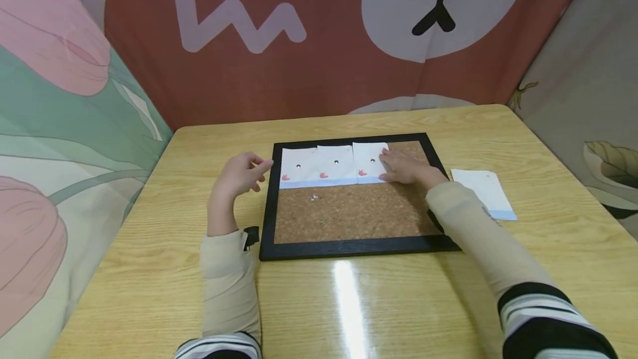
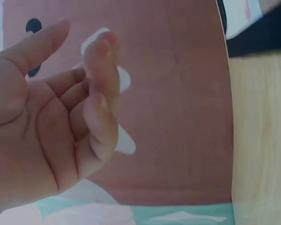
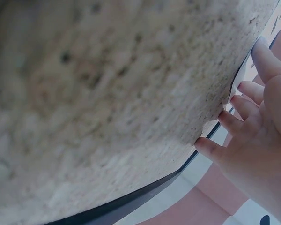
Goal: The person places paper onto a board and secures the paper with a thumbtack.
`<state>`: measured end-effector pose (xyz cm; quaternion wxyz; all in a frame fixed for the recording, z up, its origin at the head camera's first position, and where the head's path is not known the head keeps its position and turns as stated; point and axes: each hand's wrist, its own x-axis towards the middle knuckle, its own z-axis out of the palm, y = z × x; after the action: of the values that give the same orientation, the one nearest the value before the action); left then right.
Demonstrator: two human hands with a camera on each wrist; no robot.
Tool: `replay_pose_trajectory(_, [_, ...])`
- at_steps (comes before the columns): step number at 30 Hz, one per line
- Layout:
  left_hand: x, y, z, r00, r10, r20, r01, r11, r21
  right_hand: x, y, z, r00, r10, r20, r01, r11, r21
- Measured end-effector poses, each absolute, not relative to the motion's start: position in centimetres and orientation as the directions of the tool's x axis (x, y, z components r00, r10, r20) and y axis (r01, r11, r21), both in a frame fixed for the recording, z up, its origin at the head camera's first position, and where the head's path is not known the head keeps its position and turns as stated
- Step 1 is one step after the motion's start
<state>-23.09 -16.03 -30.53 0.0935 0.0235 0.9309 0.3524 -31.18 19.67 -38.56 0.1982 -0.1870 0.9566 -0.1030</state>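
Observation:
A black-framed corkboard point(image 1: 349, 215) lies on the table, with three white paper cards side by side along its upper part. The left card point(image 1: 304, 176), middle card point(image 1: 326, 172) and right card point(image 1: 366, 151) each bear a red mark, a blue bottom strip and a round metallic tack near the middle. My right hand point(image 1: 406, 168) rests on the right card's right edge, its fingers spread; in the right wrist view the fingertips point(image 3: 207, 144) meet the board. Raised beside the board's left frame, my left hand point(image 2: 47, 122) holds nothing, its fingers loosely bent.
Small whitish bits point(image 1: 314, 197) lie on the cork below the cards. To the right of the board, another white card with a blue strip point(image 1: 480, 190) lies on the wooden table point(image 1: 309, 303), partly behind the right sleeve. A printed curtain point(image 1: 329, 82) hangs behind the table.

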Motion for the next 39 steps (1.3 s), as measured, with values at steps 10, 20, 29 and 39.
replay_pose_trajectory(10, [-22.3,-17.9,-31.6,-0.928,0.089,-0.362,-0.126,0.839,0.529,-30.9,19.6,-38.4,-0.863,-0.379,-0.335,-0.317,0.921,-0.226])
replay_pose_trajectory(20, [-22.6,-17.8,-31.7,-0.898,0.138,-0.418,-0.102,0.858,0.503,-30.6,19.5,-38.2,-0.854,-0.386,-0.348,-0.317,0.917,-0.241])
replay_pose_trajectory(29, [-23.0,-16.9,-31.9,-0.898,0.144,-0.416,-0.078,0.878,0.472,-29.9,20.2,-37.9,-0.845,-0.450,-0.290,-0.347,0.873,-0.344])
replay_pose_trajectory(39, [-23.0,-16.2,-33.6,-0.884,0.163,-0.439,-0.079,0.872,0.483,-28.7,22.6,-37.5,-0.841,-0.500,-0.209,-0.387,0.824,-0.413])
